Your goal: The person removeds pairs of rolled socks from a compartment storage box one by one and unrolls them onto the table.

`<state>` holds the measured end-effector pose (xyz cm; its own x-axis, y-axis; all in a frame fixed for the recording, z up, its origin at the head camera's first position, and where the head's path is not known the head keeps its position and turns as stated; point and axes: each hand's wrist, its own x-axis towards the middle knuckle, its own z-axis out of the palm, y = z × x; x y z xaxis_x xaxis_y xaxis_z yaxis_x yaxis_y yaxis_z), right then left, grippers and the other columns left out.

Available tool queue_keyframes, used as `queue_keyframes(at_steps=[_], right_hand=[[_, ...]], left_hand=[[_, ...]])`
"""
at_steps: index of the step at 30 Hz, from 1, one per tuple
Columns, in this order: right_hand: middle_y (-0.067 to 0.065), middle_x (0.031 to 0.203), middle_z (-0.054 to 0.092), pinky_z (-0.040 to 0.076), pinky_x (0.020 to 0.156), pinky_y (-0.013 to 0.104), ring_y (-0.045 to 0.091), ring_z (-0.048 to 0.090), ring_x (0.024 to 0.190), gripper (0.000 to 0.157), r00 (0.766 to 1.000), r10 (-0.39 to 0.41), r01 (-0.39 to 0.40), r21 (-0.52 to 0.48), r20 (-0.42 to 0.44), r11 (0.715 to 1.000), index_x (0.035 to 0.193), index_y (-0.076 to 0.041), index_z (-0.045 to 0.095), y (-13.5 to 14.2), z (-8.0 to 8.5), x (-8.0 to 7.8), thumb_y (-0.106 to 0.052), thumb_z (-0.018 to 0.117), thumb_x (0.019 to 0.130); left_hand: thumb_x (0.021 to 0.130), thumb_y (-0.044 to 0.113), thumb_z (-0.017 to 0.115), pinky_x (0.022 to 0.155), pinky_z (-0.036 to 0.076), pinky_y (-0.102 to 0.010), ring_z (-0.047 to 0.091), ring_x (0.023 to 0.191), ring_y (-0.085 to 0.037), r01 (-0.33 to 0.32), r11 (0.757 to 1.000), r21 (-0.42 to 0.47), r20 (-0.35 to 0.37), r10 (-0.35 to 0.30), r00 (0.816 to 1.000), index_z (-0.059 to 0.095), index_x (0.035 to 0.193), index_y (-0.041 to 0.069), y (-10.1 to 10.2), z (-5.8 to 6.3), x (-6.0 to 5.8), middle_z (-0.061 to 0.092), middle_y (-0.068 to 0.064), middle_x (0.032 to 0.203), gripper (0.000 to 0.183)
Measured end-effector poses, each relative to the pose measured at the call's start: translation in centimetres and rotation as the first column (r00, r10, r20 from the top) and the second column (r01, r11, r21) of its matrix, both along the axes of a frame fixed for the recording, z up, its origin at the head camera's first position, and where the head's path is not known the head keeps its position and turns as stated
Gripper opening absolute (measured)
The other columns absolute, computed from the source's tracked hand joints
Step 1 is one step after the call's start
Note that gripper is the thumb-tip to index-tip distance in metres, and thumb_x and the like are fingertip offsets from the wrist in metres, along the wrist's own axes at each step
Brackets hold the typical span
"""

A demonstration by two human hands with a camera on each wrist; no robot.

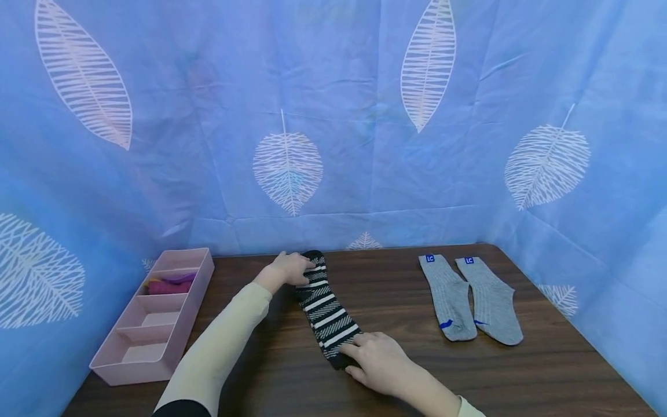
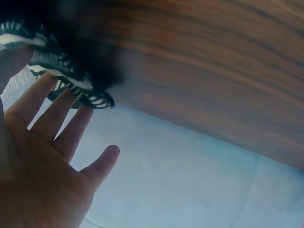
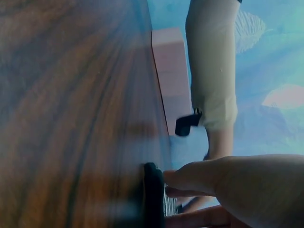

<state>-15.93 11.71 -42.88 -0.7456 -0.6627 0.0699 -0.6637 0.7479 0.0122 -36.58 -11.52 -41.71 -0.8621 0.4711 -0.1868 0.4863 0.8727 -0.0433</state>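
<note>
A black-and-white striped sock (image 1: 325,310) lies lengthwise on the dark wooden table, its cuff end toward the back. At the cuff, my left hand (image 1: 288,270) touches the fabric with fingertips; the left wrist view shows its fingers (image 2: 64,111) extended, with the cuff's layered edge against them. My right hand (image 1: 383,365) rests its fingers on the black toe end, thumb beside it on the table side. From the right wrist view, the sock's dark end (image 3: 153,190) sits low under these fingers, whose tips are partly hidden.
A pink divided box (image 1: 177,341) stands at the left, with rolled red and purple socks (image 1: 171,286) in one compartment. Two grey socks (image 1: 449,298) with blue labels lie side by side at the right. A blue leaf-patterned curtain (image 1: 344,174) hangs behind the table.
</note>
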Motion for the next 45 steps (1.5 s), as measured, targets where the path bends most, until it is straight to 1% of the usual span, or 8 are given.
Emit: queue_keyframes(at_steps=[10,16,22,28,33,36,39,45], right_hand=[[0.000,0.098,0.073,0.053,0.089,0.045,0.020,0.069,0.091,0.024,0.985,-0.132,0.137,0.040,-0.108,0.990,0.103,-0.021,0.075,1.3,0.0,-1.7,-0.037,0.069,0.087],[0.003,0.096,0.074,0.048,0.096,0.052,0.025,0.067,0.094,0.020,0.959,-0.276,0.278,0.031,-0.068,0.960,0.096,-0.017,0.076,1.9,0.1,-3.8,-0.034,0.069,0.088],[0.005,0.087,0.074,0.047,0.094,0.055,0.028,0.066,0.090,0.020,0.943,-0.330,0.331,0.023,-0.033,0.943,0.091,-0.014,0.076,2.6,0.2,-6.5,-0.033,0.069,0.089],[0.005,0.083,0.072,0.048,0.087,0.053,0.026,0.064,0.084,0.021,0.929,-0.370,0.368,0.064,0.024,0.927,0.092,-0.014,0.074,3.3,0.2,-8.9,-0.033,0.066,0.092],[0.003,0.070,0.064,0.048,0.078,0.049,0.021,0.059,0.070,0.023,0.924,-0.376,0.373,0.055,0.073,0.926,0.079,-0.014,0.068,3.6,0.3,-10.5,-0.033,0.065,0.092],[0.004,0.081,0.068,0.048,0.076,0.047,0.022,0.063,0.076,0.021,0.924,-0.371,0.368,0.056,0.094,0.928,0.090,-0.013,0.071,3.9,0.3,-11.5,-0.033,0.064,0.093],[0.008,0.106,0.071,0.049,0.081,0.051,0.028,0.066,0.099,0.027,0.924,-0.367,0.363,0.052,0.107,0.930,0.110,-0.012,0.071,4.1,0.2,-12.5,-0.033,0.064,0.094],[0.013,0.141,0.055,0.038,0.103,0.062,0.036,0.042,0.139,0.039,0.921,-0.357,0.361,0.005,0.158,0.933,0.124,-0.011,0.067,4.1,-0.2,-14.1,-0.036,0.060,0.096]], left_hand=[[0.092,0.041,0.064,0.117,0.022,-0.059,0.048,0.136,-0.027,-0.028,1.000,-0.011,-0.028,0.028,0.999,0.064,0.130,0.022,-2.7,0.4,2.5,0.063,-0.002,0.134,0.043],[0.091,0.044,0.064,0.114,0.025,-0.062,0.057,0.124,-0.029,-0.066,0.998,-0.008,-0.001,0.066,0.998,0.064,0.130,0.020,-3.6,0.2,4.1,0.069,-0.003,0.122,0.046],[0.087,0.046,0.068,0.112,0.029,-0.061,0.062,0.118,-0.028,-0.086,0.996,-0.039,-0.016,0.086,0.996,0.069,0.123,0.016,-4.0,0.5,6.3,0.070,-0.006,0.119,0.047],[0.083,0.047,0.072,0.111,0.031,-0.062,0.067,0.089,-0.022,-0.052,0.998,-0.020,-0.031,0.051,0.998,0.071,0.076,0.014,-4.0,0.7,9.1,0.067,0.000,0.072,0.034],[0.081,0.051,0.073,0.108,0.036,-0.060,0.067,0.092,-0.020,-0.009,1.000,-0.028,-0.079,0.007,0.997,0.077,0.096,0.014,-3.9,0.5,12.0,0.071,0.000,0.086,0.040],[0.079,0.054,0.074,0.106,0.039,-0.057,0.067,0.097,-0.019,0.023,0.999,-0.036,-0.118,-0.027,0.993,0.077,0.100,0.013,-3.7,0.4,13.9,0.074,-0.002,0.099,0.046],[0.078,0.056,0.073,0.105,0.040,-0.057,0.067,0.102,-0.018,0.071,0.997,-0.017,-0.136,-0.072,0.988,0.077,0.105,0.014,-3.5,0.3,15.6,0.074,-0.003,0.106,0.050],[0.081,0.060,0.068,0.105,0.041,-0.056,0.064,0.111,-0.014,0.187,0.982,0.026,-0.096,-0.183,0.978,0.072,0.118,0.022,-3.1,0.1,18.4,0.072,0.001,0.114,0.054]])
